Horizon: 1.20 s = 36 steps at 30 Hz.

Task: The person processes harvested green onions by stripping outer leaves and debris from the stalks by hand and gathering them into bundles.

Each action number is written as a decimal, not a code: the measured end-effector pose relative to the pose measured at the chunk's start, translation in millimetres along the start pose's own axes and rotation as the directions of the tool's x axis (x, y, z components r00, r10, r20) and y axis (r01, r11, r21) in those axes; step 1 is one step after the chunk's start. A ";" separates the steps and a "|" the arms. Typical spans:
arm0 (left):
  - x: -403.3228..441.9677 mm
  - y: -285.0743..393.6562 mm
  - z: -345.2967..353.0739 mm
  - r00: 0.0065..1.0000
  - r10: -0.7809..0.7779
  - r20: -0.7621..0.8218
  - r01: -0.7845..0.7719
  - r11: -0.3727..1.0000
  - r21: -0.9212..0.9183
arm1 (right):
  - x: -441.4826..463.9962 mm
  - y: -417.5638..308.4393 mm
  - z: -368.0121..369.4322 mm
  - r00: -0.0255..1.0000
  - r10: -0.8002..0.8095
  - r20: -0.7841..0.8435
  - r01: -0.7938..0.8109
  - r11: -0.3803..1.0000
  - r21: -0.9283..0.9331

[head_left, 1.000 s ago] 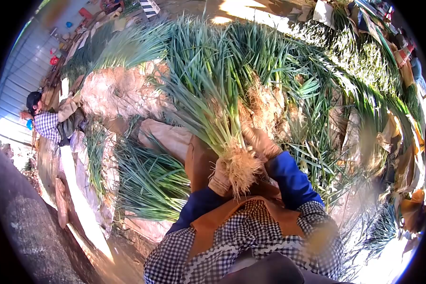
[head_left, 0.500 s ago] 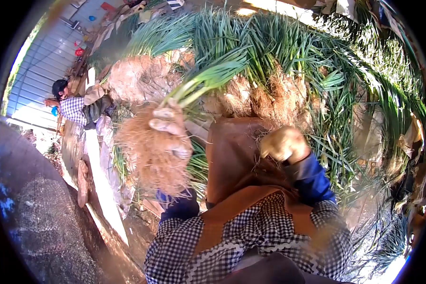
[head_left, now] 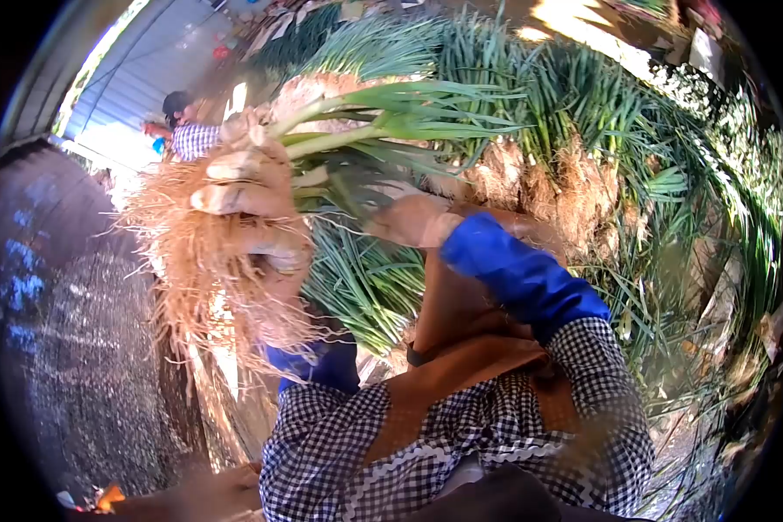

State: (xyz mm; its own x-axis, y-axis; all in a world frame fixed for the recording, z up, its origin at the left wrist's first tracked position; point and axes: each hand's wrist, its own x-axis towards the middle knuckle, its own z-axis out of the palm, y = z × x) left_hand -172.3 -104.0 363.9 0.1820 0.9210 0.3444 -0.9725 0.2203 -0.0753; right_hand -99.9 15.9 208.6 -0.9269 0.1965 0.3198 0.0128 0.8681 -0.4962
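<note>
One bunch of green onions (head_left: pixel 339 142) is in the person's left hand (head_left: pixel 252 198), held up on the left side of the view. The fingers of that hand are closed around the root end; at least two pale stalks run out to the right from the grip, and their green leaves point away to the right. A thick mass of tan roots (head_left: pixel 196 278) spreads and hangs below and around the fingers. The one right hand (head_left: pixel 409 219) is blurred beside the lower leaves of the bunch; I cannot tell whether its fingers are open or closed, or whether they touch the leaves.

Two blue sleeves cover the forearms, the right sleeve (head_left: pixel 513 261) reaching across above one brown apron (head_left: pixel 457 317). Below the right hand lies one heap of green onions (head_left: pixel 365 283), its leaves mostly toward the left. Farther forward stands a row of green onions (head_left: pixel 539 87), too tangled to count, with at least two root clumps (head_left: pixel 574 187) facing the person. One co-worker (head_left: pixel 191 139) in a checked top is at the upper left, partly hidden behind the held bunch.
</note>
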 end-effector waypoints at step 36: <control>-414.7 62.1 -373.0 -0.271 0.721 -0.638 0.430 0.683 0.590 | -567.9 111.1 -39.7 0.007 0.993 0.114 -0.978 0.030 -0.206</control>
State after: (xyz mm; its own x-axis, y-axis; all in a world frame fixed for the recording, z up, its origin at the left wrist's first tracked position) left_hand -254.0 -352.4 -132.6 -0.6580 0.1142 -0.7443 -0.6719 0.3572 0.6488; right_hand 442.8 18.8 3.8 -0.0363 0.8115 -0.5832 0.9841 -0.0724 -0.1619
